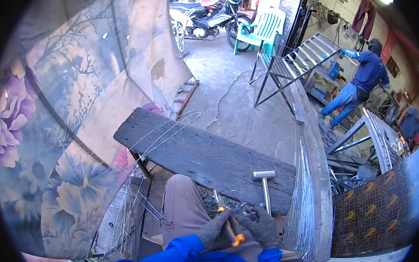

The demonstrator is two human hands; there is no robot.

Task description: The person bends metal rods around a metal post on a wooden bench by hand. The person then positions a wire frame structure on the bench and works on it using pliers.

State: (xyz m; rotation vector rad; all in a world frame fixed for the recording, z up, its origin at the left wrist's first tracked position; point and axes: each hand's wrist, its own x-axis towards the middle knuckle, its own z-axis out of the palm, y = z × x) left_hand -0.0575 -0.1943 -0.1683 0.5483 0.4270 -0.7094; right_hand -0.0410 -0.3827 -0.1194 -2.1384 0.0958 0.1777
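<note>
My left hand, in a dark grey glove, is closed round an orange-and-dark-handled hand tool that looks like pliers. Its pale metal end points away from me, toward the bench edge; the rest is partly hidden by the glove. Close beside it is my right hand, gloved too, with fingers curled and a thin bit of metal at their tips; what it grips is too small to make out. A hammer with a metal head and handle lies on the dark wooden bench, just beyond my right hand.
Bent wires cross the bench's left end. Long thin rods stand at its right. A flowered curtain hangs at left. Beyond are a metal frame, a green chair, motorcycles and a person in blue.
</note>
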